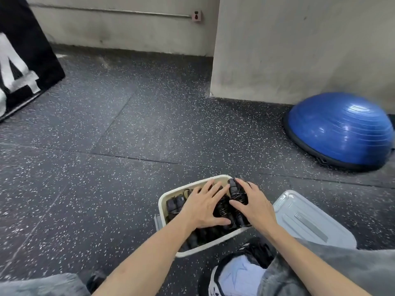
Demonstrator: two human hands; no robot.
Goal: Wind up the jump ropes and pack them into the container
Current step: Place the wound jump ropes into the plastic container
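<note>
Left hand (205, 205): fingers spread and nearly straight, palm down, pressing on the ropes (224, 207) in the bin (168, 194). It holds nothing in a curl.

Right hand (252, 205): fingers spread over the far-right bundle, thumb reaching toward the left hand; flat press, no closed grip visible.

Ropes: black, wound into bundles with handles, packed in rows inside the bin. One bundle at the bin's far right corner stands higher than the rest, under the right fingers. Whether every coil is secured cannot be told.

Bin: cream, open-topped, on the floor (106, 157) just ahead of the person's knees.

Lid (310, 218): grey, lying flat on the floor, touching or just beside the bin's right side.

Shoe (237, 274): near the bin's near edge, right of centre.

Blue dome (342, 129): well right of and beyond the bin, against the wall (299, 50).

Risks, as judged:
- Coils are springy; on release of the press, the raised bundle may lift above the rim and block the lid.
- Uneven pressure on the right side could tip the light bin or slide it on the floor.
- A loosened loop may unwind, snag neighbouring handles, or get trapped under the lid edge.
- Pressing hard on handles could push one bundle out over the far rim.
</note>
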